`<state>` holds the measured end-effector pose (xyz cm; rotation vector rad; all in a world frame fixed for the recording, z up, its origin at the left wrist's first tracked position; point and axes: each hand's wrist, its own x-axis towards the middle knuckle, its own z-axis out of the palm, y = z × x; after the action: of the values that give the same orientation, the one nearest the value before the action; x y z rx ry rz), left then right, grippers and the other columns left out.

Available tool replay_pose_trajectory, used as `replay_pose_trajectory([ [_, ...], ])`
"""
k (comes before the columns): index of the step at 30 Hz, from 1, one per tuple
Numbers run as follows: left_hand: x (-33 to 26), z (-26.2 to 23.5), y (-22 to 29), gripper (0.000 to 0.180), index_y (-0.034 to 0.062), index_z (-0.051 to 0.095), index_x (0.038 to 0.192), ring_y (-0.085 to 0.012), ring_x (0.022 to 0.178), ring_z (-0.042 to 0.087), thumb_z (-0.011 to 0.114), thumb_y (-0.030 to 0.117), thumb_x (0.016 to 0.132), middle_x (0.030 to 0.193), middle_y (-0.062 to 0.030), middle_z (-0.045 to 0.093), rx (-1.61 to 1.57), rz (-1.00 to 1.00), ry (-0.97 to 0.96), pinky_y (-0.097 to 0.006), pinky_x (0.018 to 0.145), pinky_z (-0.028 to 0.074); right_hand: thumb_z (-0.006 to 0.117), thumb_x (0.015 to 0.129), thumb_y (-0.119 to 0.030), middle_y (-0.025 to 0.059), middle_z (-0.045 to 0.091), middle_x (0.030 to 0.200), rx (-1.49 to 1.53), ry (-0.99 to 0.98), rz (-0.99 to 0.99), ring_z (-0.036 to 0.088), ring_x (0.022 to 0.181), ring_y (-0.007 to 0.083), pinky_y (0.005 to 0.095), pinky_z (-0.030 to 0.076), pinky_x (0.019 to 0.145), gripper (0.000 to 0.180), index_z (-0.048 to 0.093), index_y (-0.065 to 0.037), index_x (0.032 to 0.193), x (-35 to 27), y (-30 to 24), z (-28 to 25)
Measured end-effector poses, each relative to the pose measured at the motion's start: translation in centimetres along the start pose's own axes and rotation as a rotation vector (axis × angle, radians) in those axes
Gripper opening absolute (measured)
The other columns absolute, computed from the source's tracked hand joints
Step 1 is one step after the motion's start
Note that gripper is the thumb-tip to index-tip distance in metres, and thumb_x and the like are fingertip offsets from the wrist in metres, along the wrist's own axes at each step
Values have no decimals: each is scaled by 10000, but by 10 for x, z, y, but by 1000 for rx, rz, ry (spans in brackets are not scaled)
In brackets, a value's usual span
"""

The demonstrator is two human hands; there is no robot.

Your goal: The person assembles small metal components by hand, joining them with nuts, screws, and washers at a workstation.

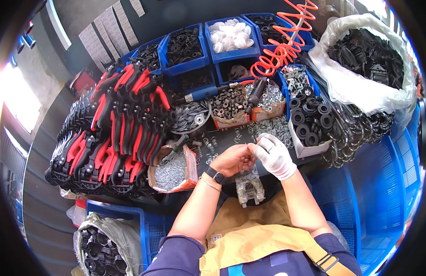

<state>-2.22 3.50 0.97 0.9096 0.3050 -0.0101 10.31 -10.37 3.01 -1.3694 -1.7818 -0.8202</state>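
My bare left hand [234,160], with a dark watch on its wrist, is closed in a pinch. My right hand [275,157] wears a white glove, and its fingertips meet those of the left. What lies between them is too small to make out. Just below the hands, a worn metal fixture [250,187] sits at the table's near edge. Loose coil springs [274,128] lie in a heap right behind the hands. More springs [210,149] are scattered to the left. A carton of small shiny metal parts [171,171] stands left of my left wrist.
Stacked red-and-black clamp-like tools [116,129] fill the left. A blue pneumatic screwdriver [201,94] lies behind, near an orange coiled hose [280,57]. Blue bins [208,60] line the back. Black rings [309,117] and bent black rods [360,131] are at right, blue crates [376,193] below.
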Motion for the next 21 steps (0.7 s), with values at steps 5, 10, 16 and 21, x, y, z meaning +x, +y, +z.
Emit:
replay_pose_trajectory([
  [5, 24, 8, 17, 109, 46, 595, 821, -127, 653, 579, 572, 125, 892, 773, -38, 615, 55, 59, 153, -229, 568, 457, 604, 715, 36, 154, 595, 930, 78, -42, 419, 612, 865, 321, 387, 510, 749, 291, 614, -14, 1002, 2, 16, 3],
  [10, 39, 27, 22, 102, 41, 575, 879, -111, 685, 574, 552, 139, 900, 808, -38, 608, 362, 277, 236, -235, 583, 452, 620, 907, -159, 78, 627, 817, 585, 64, 1201, 611, 723, 158, 312, 495, 658, 183, 616, -11, 1015, 1, 39, 6],
  [16, 43, 26, 19, 108, 38, 574, 865, -109, 681, 566, 551, 138, 897, 792, -30, 591, 372, 310, 270, -233, 590, 448, 656, 910, -241, 28, 615, 758, 1005, -67, 1388, 571, 590, 101, 255, 443, 535, 230, 624, -30, 995, 12, 35, -6],
  [21, 49, 11, 13, 128, 51, 581, 813, -124, 672, 562, 546, 142, 897, 772, -28, 579, 106, 103, 218, -246, 603, 449, 613, 830, 8, 54, 617, 875, 714, 7, 920, 607, 819, 143, 288, 482, 691, 157, 613, -20, 985, 1, 32, 5],
])
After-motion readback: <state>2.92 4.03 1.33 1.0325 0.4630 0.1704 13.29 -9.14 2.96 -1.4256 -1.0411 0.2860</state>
